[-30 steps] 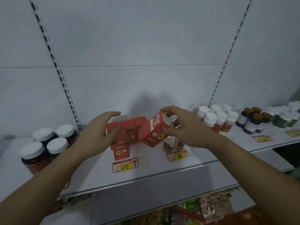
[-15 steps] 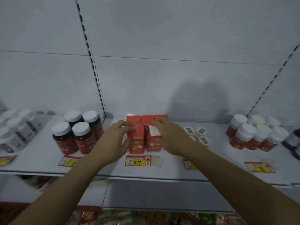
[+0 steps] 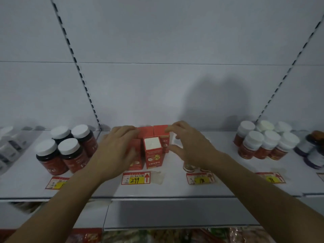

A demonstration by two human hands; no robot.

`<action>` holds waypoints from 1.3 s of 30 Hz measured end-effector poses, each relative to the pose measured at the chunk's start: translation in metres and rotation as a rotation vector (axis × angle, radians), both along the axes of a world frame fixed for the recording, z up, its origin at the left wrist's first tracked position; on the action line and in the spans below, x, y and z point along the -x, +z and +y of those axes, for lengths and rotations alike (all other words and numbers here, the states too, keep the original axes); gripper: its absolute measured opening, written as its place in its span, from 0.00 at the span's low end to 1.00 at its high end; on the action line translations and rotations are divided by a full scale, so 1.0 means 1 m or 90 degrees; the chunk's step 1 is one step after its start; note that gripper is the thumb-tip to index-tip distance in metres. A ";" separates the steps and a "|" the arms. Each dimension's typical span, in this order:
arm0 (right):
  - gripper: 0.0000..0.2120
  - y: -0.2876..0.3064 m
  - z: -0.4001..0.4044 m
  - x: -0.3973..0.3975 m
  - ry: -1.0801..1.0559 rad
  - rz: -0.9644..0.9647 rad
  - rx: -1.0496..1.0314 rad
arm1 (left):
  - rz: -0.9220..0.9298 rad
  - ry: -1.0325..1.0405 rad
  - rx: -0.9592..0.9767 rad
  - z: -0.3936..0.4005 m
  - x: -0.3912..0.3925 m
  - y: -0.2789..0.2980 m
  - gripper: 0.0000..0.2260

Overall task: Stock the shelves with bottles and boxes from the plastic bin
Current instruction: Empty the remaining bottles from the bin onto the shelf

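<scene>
My left hand lies flat against the red boxes on the shelf, my right hand hovers open just beside them.

White shelf: red boxes, capped bottles, price tags.

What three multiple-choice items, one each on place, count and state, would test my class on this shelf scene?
1. Where do the red boxes stand?
A. behind the 299 tag
B. on the floor
C. atop the jars

2. How many dark jars with white lids stand left of the boxes?
A. two
B. four
C. seven

3. How is the right hand?
A. gripping a bottle
B. flat on the shelf
C. open, holding nothing

Answers: 1 A, the tag lies just in front of them. 2 B, two rows of two. 3 C, its fingers spread beside the boxes; the left hand rests on the boxes.
</scene>
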State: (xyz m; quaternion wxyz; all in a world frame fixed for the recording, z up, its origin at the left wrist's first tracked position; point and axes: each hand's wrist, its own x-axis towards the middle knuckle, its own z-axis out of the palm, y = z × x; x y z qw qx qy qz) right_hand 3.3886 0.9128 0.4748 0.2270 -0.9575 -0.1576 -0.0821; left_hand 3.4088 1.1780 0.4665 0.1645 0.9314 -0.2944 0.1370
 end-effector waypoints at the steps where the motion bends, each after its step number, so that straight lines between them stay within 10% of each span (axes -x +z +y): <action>1: 0.22 0.005 -0.012 0.001 -0.017 0.002 0.000 | -0.003 -0.012 -0.007 -0.006 -0.006 0.006 0.24; 17: 0.16 -0.018 -0.011 0.002 0.039 0.019 -0.055 | -0.061 -0.167 -0.083 -0.046 -0.012 -0.012 0.18; 25: 0.29 -0.012 -0.005 -0.002 0.084 0.136 -0.260 | 0.189 -0.099 0.400 -0.027 -0.002 0.009 0.14; 34: 0.25 0.000 -0.004 -0.017 0.107 0.079 -0.113 | 0.125 0.000 -0.171 0.010 -0.008 -0.029 0.42; 39: 0.27 -0.023 0.021 -0.013 0.109 0.049 -0.074 | 0.109 0.015 -0.236 0.011 -0.001 -0.040 0.41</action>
